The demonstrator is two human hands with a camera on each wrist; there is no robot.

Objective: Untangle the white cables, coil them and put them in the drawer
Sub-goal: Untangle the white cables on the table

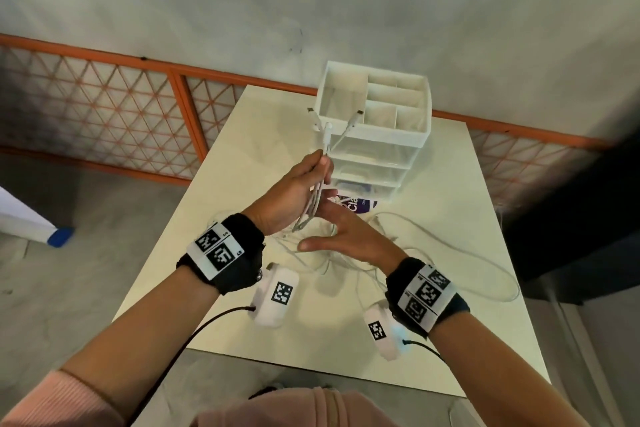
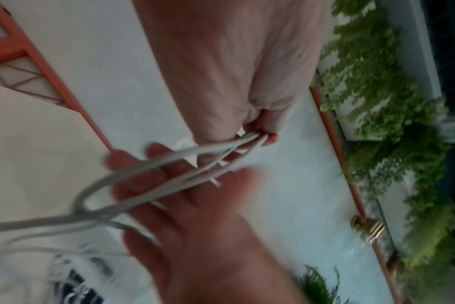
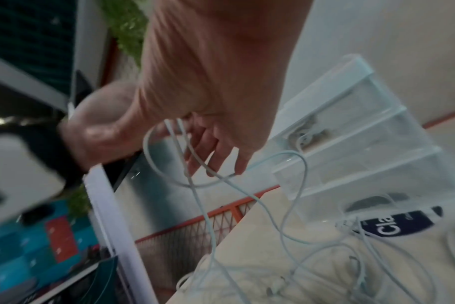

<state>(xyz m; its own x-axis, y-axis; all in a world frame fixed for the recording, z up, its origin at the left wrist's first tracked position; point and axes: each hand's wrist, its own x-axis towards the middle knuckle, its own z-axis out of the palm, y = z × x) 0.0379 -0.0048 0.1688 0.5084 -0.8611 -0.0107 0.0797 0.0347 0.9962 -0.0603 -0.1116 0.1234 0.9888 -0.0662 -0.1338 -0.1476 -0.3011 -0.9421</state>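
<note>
From the head view, the left hand [image 1: 294, 191] is raised over the tabletop [image 1: 433, 322], its grip closed round a bunch of the white cables [image 1: 323, 163] just below their plugs, which fan out above the fingers. The rest of the cables trails down into a loose tangle on the tabletop, one long loop lying off to the right. The right hand [image 1: 349, 236] hovers just beneath the left with fingers straight and spread, holding nothing. Behind them stands the clear drawer unit [image 1: 377, 156] with a white divided tray on top; its drawers look closed, the bottom one seemingly showing a dark-labelled packet.

From the left wrist, though blurred, the left hand [image 2: 237, 86] pinches several strands of the white cables [image 2: 169, 158] at the fingertips, and the strands run across the flat palm of the right hand [image 2: 195, 216].

From the right wrist, the right hand [image 3: 208, 86] has relaxed fingers with the white cables [image 3: 247, 205] looping past them towards the heap, the drawer unit [image 3: 364, 133] just beyond.

To do this step well, I judge the left should keep the plug ends pinned while the right combs down one strand at a time, lifting crossings apart rather than tugging, since pulling would tighten any knot
</note>
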